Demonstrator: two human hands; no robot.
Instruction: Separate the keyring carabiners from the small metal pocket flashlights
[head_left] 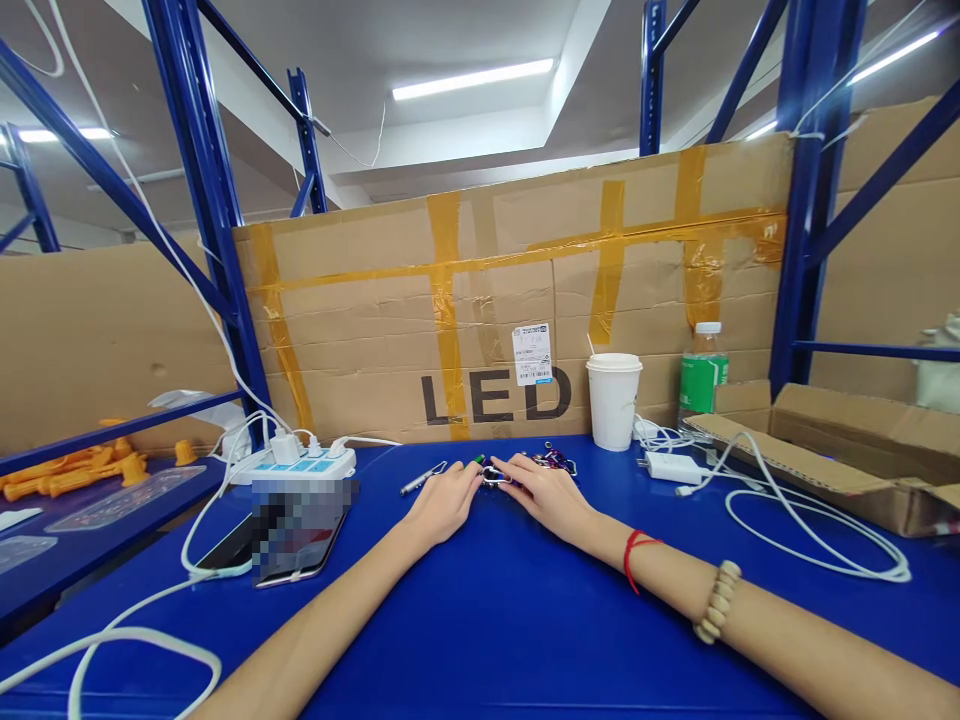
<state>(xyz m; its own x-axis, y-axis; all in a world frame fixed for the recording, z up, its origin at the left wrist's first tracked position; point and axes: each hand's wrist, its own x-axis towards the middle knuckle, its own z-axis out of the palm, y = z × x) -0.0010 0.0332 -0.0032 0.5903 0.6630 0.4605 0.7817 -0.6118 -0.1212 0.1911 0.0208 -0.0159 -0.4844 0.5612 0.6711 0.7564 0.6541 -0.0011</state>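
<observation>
My left hand (444, 502) rests on the blue tabletop, fingers bent and close together at the edge of a small silver loop that looks like a carabiner (493, 476). From the other side, my right hand (553, 495) has its index finger and thumb around that loop. A bit of green shows by the left fingertips; what those fingers hold is partly hidden. Behind my right hand lies a small pile of shiny coloured metal clips (556, 460). A slim silver piece with a loop at its end (422, 479) lies left of my left hand.
Two phones (307, 540) and a white power strip (300, 464) with cables are at left. A white paper cup (614, 405), a green-labelled bottle (703, 380), a white charger (673, 467) and an open cardboard box (840, 450) stand at right. Taped cardboard (360, 350) closes the back.
</observation>
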